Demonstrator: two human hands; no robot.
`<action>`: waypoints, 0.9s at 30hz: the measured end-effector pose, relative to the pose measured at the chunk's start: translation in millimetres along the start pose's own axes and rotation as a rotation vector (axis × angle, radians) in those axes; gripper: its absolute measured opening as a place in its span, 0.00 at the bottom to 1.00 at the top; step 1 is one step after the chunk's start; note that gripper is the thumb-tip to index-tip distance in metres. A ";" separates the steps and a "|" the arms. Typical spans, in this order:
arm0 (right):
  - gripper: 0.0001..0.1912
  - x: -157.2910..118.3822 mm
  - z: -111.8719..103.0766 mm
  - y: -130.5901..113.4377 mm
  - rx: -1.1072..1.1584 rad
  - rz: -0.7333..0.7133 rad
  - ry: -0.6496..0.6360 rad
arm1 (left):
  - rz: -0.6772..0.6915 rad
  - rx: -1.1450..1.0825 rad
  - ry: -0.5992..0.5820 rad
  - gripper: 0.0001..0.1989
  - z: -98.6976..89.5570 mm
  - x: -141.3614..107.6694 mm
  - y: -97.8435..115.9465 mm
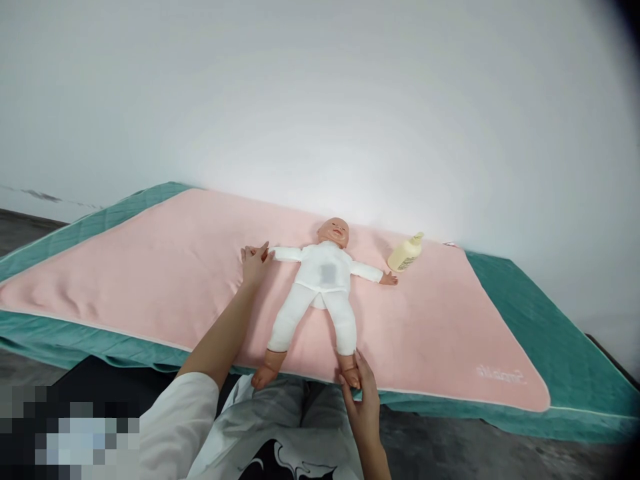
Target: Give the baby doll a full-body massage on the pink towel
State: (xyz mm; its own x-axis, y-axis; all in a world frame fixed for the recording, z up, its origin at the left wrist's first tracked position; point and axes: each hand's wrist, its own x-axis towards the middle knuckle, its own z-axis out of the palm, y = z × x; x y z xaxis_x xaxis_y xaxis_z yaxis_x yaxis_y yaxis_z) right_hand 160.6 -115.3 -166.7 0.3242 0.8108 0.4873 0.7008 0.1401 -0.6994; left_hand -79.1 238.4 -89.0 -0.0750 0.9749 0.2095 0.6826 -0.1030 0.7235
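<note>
The white-clothed baby doll with tan, plastic-looking head and limbs (325, 259) lies face up on the pale pink fabric mat (150, 267), its feet at the near edge. I judge it light and soft-bodied, its smooth ends firmer and slicker, so the padded trunk offers the surest hold. My left hand (255, 265) closes around the doll's hand (261, 252); my right hand (364, 400), half open, cups a foot (347, 371), how firmly I can't tell.

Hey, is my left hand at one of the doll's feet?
No, your left hand is at the end of the outstretched arm of the doll, away from both feet.
</note>
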 end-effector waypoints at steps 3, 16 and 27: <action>0.29 -3.8 3.0 1.1 0.009 0.014 -0.001 | 0.013 -0.045 0.009 0.30 0.8 0.6 -0.1; 0.36 6.0 -14.7 -17.5 0.235 0.228 -0.068 | -0.005 0.035 0.049 0.31 -7.1 -7.9 15.4; 0.41 118.2 2.7 25.8 0.727 0.500 -0.082 | 0.259 0.034 -0.059 0.30 -2.4 -18.9 66.9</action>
State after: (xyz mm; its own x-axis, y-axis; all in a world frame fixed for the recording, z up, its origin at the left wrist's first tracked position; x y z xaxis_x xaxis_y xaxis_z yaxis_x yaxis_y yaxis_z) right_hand 215.3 -14.4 -128.6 0.4185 0.9080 0.0167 -0.0967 0.0628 -0.9933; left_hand -33.7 212.5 -43.0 0.1469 0.9269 0.3453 0.6973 -0.3446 0.6285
